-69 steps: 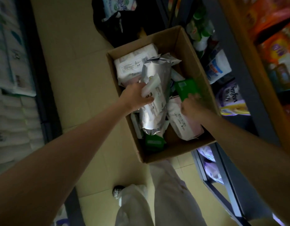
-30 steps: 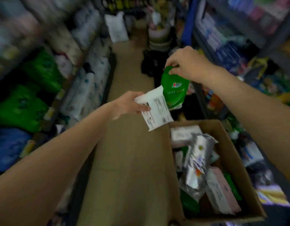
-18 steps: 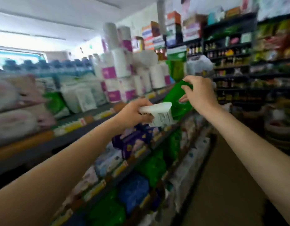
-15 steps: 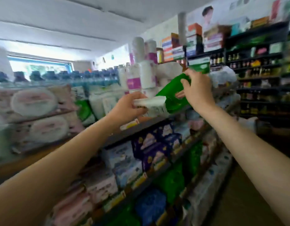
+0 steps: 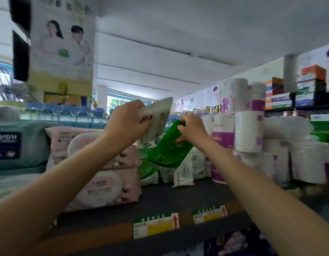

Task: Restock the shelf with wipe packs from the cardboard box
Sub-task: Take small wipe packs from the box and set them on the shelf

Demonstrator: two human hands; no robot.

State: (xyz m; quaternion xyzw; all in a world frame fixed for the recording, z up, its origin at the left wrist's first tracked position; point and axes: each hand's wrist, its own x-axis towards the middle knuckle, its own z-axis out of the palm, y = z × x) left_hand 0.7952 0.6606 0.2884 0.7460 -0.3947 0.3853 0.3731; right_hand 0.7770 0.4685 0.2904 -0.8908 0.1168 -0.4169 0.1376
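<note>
My left hand (image 5: 125, 120) grips a white wipe pack (image 5: 157, 119) raised above the dark shelf (image 5: 171, 198). My right hand (image 5: 192, 127) pinches the top of a green wipe pack (image 5: 167, 150), which hangs tilted over small white-and-green packs (image 5: 184, 168) standing at the back of the shelf. The cardboard box is out of view.
Pink wipe packs (image 5: 104, 183) are stacked at the left of the shelf, next to a teal pack (image 5: 17, 145). Toilet rolls (image 5: 252, 133) are piled at the right. Price labels (image 5: 156, 225) line the shelf's front edge. Bare shelf lies between the pink packs and the rolls.
I have turned from the box on the floor up to the shelf. Both hands carried their packs with them and now hold them higher, over the shelf's middle.
</note>
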